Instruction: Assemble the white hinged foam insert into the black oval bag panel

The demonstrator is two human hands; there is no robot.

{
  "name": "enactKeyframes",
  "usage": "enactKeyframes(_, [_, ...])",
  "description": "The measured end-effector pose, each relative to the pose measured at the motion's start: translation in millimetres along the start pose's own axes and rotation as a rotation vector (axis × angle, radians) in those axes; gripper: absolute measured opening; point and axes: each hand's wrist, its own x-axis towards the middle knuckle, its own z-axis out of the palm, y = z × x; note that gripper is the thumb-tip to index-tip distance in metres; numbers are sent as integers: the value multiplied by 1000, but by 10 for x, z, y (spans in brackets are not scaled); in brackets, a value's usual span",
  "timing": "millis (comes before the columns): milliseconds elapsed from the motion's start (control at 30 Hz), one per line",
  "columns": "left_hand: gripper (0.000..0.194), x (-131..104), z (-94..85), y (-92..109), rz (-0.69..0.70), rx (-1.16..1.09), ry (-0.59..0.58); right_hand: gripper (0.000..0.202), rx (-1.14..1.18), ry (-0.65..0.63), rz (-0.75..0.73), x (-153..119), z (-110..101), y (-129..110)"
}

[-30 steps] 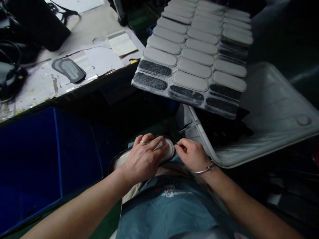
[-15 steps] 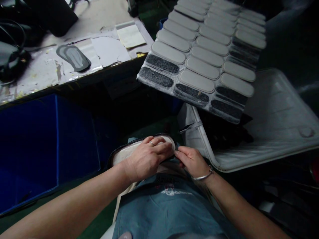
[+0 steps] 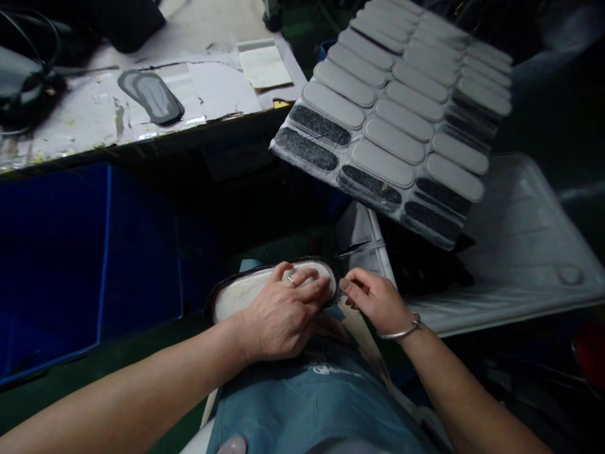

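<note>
Nearest, the apron (image 3: pixel 283 403) lies below the shoe-shaped piece (image 3: pixel 246 293). On this piece, the left hand (image 3: pixel 283 309) is pressing its bent fingers at the right end. Just beside that end, the right hand (image 3: pixel 378 302) has thumb and fingertips brought together; whether they pinch something, I cannot tell. Beyond the piece are the board of pale ovals (image 3: pixel 387 126), above the white bin (image 3: pixel 515 252), and, to the left, the desk (image 3: pixel 203 120).

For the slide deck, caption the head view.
Left hand presses a pale oval piece; right hand hovers at its rim.
</note>
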Motion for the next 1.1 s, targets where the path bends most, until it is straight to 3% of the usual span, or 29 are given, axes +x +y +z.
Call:
enactKeyframes(133, [46,-43,56,25,-28,-6,29,25,-233,102,-147,170,-24,-58])
enactKeyframes(300, [50,-75,175,58,-70,46,-8,25,-378,105,-252,326,24,-136])
enactKeyframes(567, [55,-93,238,38,-79,4,-5,32,-657,345,-352,257,193,-119])
enactKeyframes(967, [54,-96,223,50,-71,-29,39,13,-655,600,-577,251,296,23])
enactKeyframes(1100, [52,-115,218,42,-62,-12,67,20,-492,488,-540,297,193,-17])
